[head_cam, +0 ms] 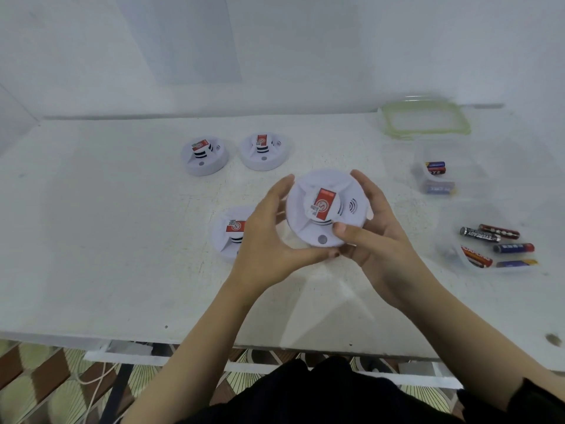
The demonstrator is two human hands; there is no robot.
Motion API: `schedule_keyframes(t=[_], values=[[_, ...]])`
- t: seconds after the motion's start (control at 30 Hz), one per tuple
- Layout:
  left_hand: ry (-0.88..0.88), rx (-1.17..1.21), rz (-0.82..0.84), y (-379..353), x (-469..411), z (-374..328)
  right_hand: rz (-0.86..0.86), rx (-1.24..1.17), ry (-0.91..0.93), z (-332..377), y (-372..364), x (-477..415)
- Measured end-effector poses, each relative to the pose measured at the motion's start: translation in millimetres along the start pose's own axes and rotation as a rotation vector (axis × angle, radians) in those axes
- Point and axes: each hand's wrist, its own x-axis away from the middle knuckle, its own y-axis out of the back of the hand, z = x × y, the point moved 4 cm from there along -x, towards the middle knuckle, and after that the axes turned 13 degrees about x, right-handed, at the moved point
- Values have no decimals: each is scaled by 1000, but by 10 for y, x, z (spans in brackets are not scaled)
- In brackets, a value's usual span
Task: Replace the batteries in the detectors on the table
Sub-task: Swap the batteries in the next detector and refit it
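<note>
Holding the detector [324, 206] above mid-table, we curl the left hand [269, 231] and right hand [379, 237] round its rim. A twist with loose fingers may drop it onto the near detector [226, 243]; loose batteries [495, 243] at right may get mixed.

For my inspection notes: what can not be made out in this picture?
Underside of the held white round plastic detector: turned away from the head view.
The nearest white round detector on the table: partly behind the left hand, head view.
The farther clear plastic box: blurred in head view; count of its batteries unclear.
</note>
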Motion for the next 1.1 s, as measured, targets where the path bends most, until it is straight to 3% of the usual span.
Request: schedule_keyframes(t=[0.37, 0.57, 1.1], values=[[-25, 105, 5, 19, 115, 88, 140, 151, -26, -95, -3, 25], [-50, 50, -41, 16, 210, 127, 146, 177, -31, -173, -27, 31], [-59, 63, 35, -12, 275, 151, 134, 153, -53, -293, -21, 114]])
